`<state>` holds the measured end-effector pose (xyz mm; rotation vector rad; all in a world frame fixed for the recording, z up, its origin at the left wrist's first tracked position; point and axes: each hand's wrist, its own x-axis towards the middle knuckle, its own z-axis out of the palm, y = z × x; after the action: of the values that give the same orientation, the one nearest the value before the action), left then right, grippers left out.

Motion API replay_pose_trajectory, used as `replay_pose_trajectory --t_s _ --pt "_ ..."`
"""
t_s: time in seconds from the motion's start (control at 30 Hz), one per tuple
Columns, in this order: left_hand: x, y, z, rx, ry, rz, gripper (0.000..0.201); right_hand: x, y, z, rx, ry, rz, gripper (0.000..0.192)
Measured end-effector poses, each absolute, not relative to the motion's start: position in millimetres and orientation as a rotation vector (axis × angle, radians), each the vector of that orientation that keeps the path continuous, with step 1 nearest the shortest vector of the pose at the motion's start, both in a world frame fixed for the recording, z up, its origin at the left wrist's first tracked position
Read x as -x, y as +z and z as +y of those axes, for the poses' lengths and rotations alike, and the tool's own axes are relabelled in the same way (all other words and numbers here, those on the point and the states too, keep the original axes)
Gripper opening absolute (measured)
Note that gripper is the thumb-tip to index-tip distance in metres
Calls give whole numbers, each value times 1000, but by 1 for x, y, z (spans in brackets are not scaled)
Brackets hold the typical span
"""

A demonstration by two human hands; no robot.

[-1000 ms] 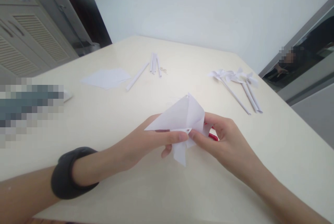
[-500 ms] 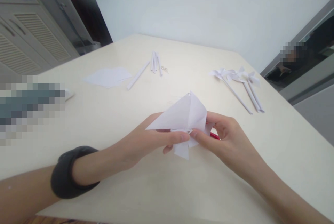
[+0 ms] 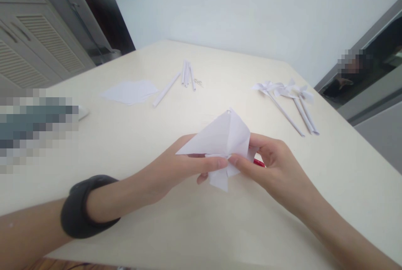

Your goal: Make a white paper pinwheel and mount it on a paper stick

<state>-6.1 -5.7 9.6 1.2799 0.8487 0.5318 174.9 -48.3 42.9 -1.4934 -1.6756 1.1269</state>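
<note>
A white paper pinwheel [image 3: 216, 133], partly folded, is held up over the table in both hands. My left hand [image 3: 194, 163], with a black band on its wrist, pinches it from the left, thumb on the near side. From the right, my right hand [image 3: 264, 159] grips the same paper, its thumb pressed close to the other thumb at the middle. One large flap stands up towards a point that has a small hole. Beneath the right hand a red object [image 3: 259, 163] shows in part; its kind is hidden.
Finished paper pinwheels [image 3: 282, 89] on rolled sticks lie at the back right. Several rolled paper tubes [image 3: 186, 73] and small wire pieces [image 3: 198, 82] lie at the back centre. Flat paper sheets [image 3: 128, 92] are at the left. A pixelated object [image 3: 37, 125] sits at the left edge.
Almost nothing differs. Both hands keep the same hold on the paper, and the thumbs stay pressed at its middle.
</note>
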Motion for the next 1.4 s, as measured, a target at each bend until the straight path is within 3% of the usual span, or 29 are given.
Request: replay_pose_trajectory --t_s 0.93,1.3,1.4 --pt "7 13 -6 -1353 528 930 23 -176 44 -47 1458 1311 -1602 7" --pt "3 14 -10 -1353 656 858 6 -175 45 -48 1482 1164 -1676 15" --pt "3 17 -13 -1433 663 861 12 -175 43 -48 1536 1102 -1685 18"
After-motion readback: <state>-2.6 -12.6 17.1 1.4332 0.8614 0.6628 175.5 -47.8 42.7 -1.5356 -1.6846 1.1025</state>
